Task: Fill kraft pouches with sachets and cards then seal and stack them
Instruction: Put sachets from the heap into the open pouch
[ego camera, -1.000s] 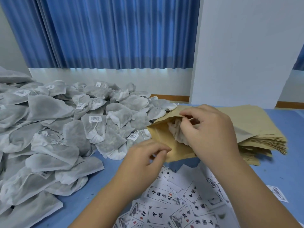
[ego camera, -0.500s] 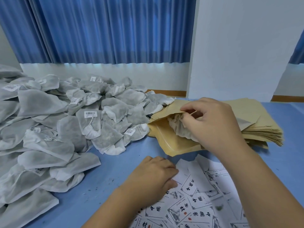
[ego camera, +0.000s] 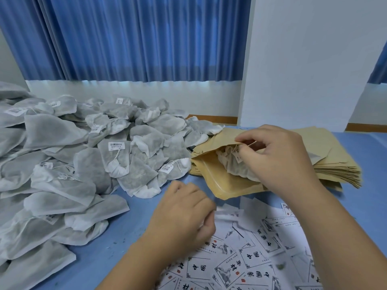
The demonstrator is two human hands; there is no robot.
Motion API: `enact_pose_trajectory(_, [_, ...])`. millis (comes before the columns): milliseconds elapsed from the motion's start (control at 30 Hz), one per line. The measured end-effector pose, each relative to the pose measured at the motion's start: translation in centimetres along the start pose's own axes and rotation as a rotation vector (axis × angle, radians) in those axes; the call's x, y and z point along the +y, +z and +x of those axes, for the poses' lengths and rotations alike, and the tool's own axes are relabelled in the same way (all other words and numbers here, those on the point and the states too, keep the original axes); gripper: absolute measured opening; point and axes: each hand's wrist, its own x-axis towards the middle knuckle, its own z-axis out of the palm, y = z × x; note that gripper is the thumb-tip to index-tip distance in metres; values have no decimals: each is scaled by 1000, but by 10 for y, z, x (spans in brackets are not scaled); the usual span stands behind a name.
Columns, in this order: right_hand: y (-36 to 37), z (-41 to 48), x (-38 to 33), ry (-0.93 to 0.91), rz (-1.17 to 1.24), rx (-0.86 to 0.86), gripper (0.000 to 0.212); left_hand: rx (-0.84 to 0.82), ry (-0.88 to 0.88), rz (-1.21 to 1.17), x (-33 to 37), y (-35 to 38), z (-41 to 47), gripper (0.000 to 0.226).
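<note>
Grip of right hand (ego camera: 280, 160) pinches the kraft pouch (ego camera: 226, 183) mouth open, far right on the bench (ego camera: 125, 227) — sachet (ego camera: 234, 166) partly inside. Left hand (ego camera: 184, 216) curls over near cards (ego camera: 251, 258) — hold blurred, cannot tell. Step: filling. Next likely calls for one single card, slid in beside the sachet.

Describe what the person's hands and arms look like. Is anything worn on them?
Both the left hand and the right hand are bare: no gloves, rings, watch or bracelet show. The forearms are bare too; no sleeve reaches into view.
</note>
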Motion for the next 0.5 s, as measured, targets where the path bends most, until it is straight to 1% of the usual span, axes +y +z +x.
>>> enact_pose_trajectory(100, [0, 0, 0, -4, -6, -7, 16, 8, -44, 13, -10, -9, -4, 8])
enact_pose_trajectory(200, [0, 0, 1, -15, -27, -21, 15, 34, -74, 2, -18, -13, -6, 14])
enact_pose_trajectory(300, [0, 0, 0, -23, -36, -38, 18, 129, -117, 19, -20, -13, -4, 16])
enact_pose_trajectory(400, [0, -1, -4, -51, -25, -51, 18, 221, -157, 75, -16, -13, 4, 10])
enact_pose_trajectory(500, [1, -3, -11, -102, -2, -53, 19, 239, -166, 130, -12, -12, 11, 7])
